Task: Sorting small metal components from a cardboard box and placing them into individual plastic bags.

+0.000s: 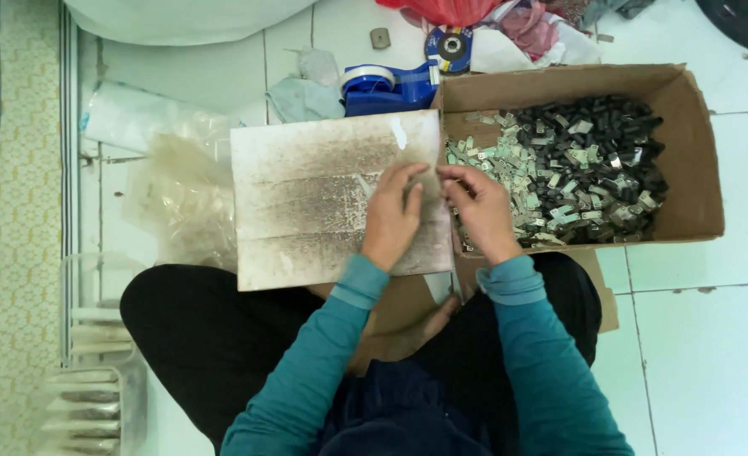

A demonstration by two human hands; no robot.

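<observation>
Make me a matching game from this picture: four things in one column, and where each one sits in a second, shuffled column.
Things:
1. tape dispenser
2. cardboard box
3. board
4. plastic bags

Places:
A. across the person's lap, under the left hand
B. on the floor, to the board's left
C. on the floor beyond the board's far edge
D. to the right of the board, holding small metal parts, next to the right hand

Pairs: 1-C, 2-D, 3-A, 4-B
</observation>
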